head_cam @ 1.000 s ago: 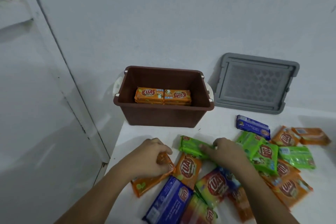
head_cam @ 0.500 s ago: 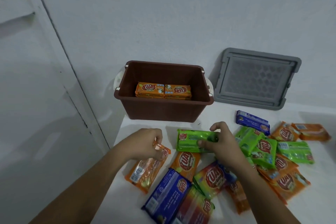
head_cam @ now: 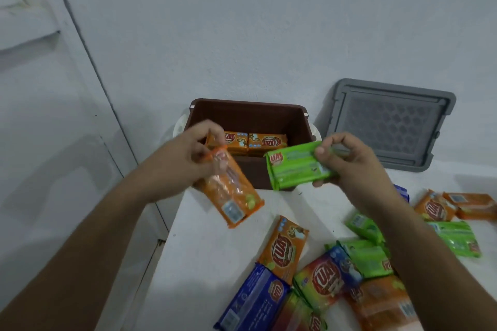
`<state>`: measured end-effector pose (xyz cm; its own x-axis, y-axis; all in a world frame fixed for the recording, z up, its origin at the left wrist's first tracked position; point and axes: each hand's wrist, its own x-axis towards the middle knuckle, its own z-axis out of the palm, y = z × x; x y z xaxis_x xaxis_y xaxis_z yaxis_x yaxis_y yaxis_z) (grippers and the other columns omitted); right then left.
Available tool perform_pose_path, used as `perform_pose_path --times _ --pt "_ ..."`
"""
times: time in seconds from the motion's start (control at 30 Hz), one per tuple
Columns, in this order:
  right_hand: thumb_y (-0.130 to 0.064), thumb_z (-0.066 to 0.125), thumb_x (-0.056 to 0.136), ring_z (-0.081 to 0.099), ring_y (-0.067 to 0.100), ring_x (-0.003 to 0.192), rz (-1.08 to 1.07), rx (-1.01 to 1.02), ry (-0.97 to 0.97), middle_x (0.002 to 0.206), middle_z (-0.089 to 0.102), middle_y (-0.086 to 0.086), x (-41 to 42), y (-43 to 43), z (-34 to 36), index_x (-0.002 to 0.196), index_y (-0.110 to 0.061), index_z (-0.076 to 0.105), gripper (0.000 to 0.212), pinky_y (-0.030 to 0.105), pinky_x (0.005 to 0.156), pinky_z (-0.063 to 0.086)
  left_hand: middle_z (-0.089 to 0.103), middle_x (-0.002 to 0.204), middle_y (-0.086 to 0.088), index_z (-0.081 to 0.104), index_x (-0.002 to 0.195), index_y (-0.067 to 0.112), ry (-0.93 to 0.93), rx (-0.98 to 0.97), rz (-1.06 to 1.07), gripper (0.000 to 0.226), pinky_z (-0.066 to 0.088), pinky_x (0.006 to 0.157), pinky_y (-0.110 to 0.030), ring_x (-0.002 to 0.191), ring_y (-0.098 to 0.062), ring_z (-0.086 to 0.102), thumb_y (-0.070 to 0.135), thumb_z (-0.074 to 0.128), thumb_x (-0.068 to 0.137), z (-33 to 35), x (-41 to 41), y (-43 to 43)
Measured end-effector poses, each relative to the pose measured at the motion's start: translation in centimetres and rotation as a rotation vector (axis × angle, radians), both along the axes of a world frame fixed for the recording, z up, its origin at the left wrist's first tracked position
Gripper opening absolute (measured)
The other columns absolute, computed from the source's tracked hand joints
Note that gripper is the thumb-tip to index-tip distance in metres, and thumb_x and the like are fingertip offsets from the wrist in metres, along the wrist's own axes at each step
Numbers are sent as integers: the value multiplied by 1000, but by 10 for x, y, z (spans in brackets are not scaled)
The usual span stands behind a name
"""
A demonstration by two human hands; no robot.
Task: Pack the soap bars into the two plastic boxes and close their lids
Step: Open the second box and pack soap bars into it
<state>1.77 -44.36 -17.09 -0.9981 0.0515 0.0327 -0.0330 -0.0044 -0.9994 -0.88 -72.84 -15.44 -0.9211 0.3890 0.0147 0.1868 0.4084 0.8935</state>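
Packing step: mid-load, as I judge it, with one bar in each hand carried toward the open box and most of the bars not yet packed.
Head view, left hand (head_cam: 193,153): fingers curled and pinching the top end of an orange soap bar (head_cam: 231,191), which hangs tilted in the air just in front of the box's near-left corner.
Right hand (head_cam: 349,161): thumb and fingers clamped on the right end of a green soap bar (head_cam: 295,166), held roughly level before the box's near wall.
Brown plastic box (head_cam: 252,115): open, at the back of the white surface (head_cam: 215,250) against the wall; two orange bars (head_cam: 247,141) lie side by side inside.
Grey lid (head_cam: 392,123): leaning on the wall to the right of the box, apart from it.
Loose bars (head_cam: 325,279): orange, green, blue and multicoloured packs scattered over the near-right surface.
Second box: not in view.
Next move: probably lifting both bars over the near rim and laying them flat in front of the orange pair — turned the same way, so the rows stay tight.
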Motion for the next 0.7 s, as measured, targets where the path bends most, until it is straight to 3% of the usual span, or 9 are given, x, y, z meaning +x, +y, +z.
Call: perform_pose_path --times 0.07,0.17,0.37,0.53,0.63,0.7 --pt "-10 64 84 68 20 62 -14 -3 26 84 65 13 -20 0 12 82 -9 55 9 29 50 58 67 89 -12 48 91 27 37 123 102 22 59 57 -40 74 -26 70 12 65 88 10 -14 -1" --pt "-4 65 86 66 15 57 -53 30 22 81 61 11 -57 -3 20 79 -12 54 15 29 48 58 65 89 -12 47 95 21 54 196 243 15 57 53 -30 74 -22 68 15 60 93 16 -45 5" --pt "-1 68 84 64 28 77 -134 199 -80 94 54 16 -131 -23 8 78 -14 52 21 33 48 59 60 103 -8 62 85 20 117 37 456 9 61 58 -35 83 -23 68 14 59 91 -7 -121 30" --pt "-3 66 85 63 31 93 -233 400 -149 103 53 12 -163 -43 -13 78 -18 50 23 42 58 60 57 93 -3 64 90 13 110 -96 482 5 61 66 -43 76 -21 62 11 60 90 -30 -149 47" --pt "-3 62 88 61 29 91 -244 466 -196 102 51 9 -170 -49 -21 91 -14 52 15 42 64 61 53 80 5 63 97 9 90 -132 491 9 60 64 -38 65 -10 54 9 56 93 -43 -156 53" --pt "-4 60 90 60 23 76 -233 463 -231 94 49 4 -173 -51 -26 98 -12 52 15 46 71 60 57 89 0 63 97 10 77 -146 507 9 57 55 -31 70 -13 55 10 55 94 -50 -160 53"
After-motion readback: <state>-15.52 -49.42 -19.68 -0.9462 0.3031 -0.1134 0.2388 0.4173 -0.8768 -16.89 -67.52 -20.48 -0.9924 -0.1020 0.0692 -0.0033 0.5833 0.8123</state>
